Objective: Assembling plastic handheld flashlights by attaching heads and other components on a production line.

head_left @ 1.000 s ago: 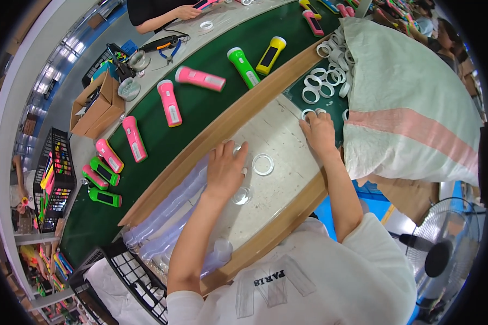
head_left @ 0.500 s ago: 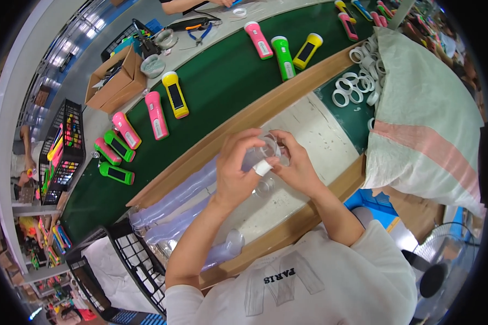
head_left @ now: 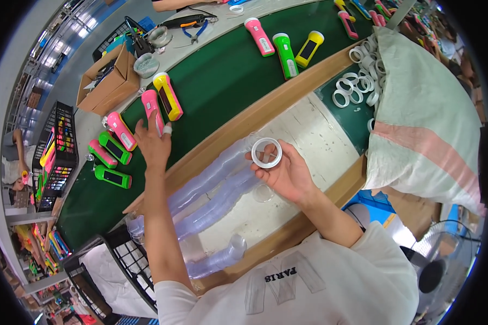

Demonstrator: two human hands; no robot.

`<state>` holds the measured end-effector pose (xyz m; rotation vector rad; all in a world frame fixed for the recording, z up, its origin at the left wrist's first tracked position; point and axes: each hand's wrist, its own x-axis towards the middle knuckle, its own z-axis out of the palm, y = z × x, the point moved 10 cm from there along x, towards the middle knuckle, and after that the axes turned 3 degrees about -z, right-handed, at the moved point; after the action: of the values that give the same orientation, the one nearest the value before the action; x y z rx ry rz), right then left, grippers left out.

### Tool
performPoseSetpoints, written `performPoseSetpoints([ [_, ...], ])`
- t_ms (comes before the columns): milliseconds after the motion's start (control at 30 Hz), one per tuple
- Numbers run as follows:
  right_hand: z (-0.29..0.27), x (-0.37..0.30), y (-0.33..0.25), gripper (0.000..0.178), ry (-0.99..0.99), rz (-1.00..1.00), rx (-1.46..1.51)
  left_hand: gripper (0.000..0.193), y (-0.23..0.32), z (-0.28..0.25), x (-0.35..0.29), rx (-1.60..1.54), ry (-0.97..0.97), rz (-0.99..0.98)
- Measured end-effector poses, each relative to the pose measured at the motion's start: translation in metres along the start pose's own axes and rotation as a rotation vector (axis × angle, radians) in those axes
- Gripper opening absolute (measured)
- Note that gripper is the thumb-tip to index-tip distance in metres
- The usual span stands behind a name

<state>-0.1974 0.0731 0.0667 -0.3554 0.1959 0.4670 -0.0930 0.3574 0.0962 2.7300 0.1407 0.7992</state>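
My right hand (head_left: 290,176) holds a white ring (head_left: 279,157) with a clear plastic lens seated in it, facing up, above the work tray. Out over the green belt, my left hand (head_left: 155,142) has its fingers spread at the lower end of a pink flashlight (head_left: 149,102). Whether the fingertips touch it I cannot tell. Beside it lies a yellow flashlight (head_left: 168,97) with a dark panel, and a second pink flashlight (head_left: 121,131) is to the left. Long nested stacks of clear bluish lenses (head_left: 217,172) lie in the tray under my arms. A loose clear lens (head_left: 263,193) rests near my right wrist.
Wooden rails (head_left: 238,130) edge the tray. White rings (head_left: 354,86) are heaped beside a large woven sack (head_left: 423,108) at right. More flashlights (head_left: 285,55) lie on the belt. A cardboard box (head_left: 107,81) and pliers (head_left: 196,33) stand beyond; a black crate (head_left: 127,260) is at lower left.
My left hand has left the lens and ring and moved far left to the pink flashlight. My right hand now holds the ring with its lens alone. My view has shifted slightly.
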Motion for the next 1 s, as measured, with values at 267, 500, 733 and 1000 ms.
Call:
performPoseSetpoints([
  [267,-0.001,-0.008,-0.001,0.044,0.038,-0.005,-0.035,0.047,-0.071,0.030,-0.011,-0.790,-0.319,-0.413],
  [500,-0.010,-0.010,-0.011,0.043,0.045,-0.030,0.015,0.055,0.061,-0.105,-0.055,-1.448,-0.505,-0.381],
  [733,0.000,-0.010,-0.008,0.044,-0.042,-0.074,-0.012,0.064,0.124,-0.134,-0.120,-1.658,-0.767,-0.440],
  [1000,0.002,-0.024,-0.023,0.042,-0.064,-0.156,-0.086,0.055,0.123,-0.118,-0.133,-1.552,-0.758,-0.677],
])
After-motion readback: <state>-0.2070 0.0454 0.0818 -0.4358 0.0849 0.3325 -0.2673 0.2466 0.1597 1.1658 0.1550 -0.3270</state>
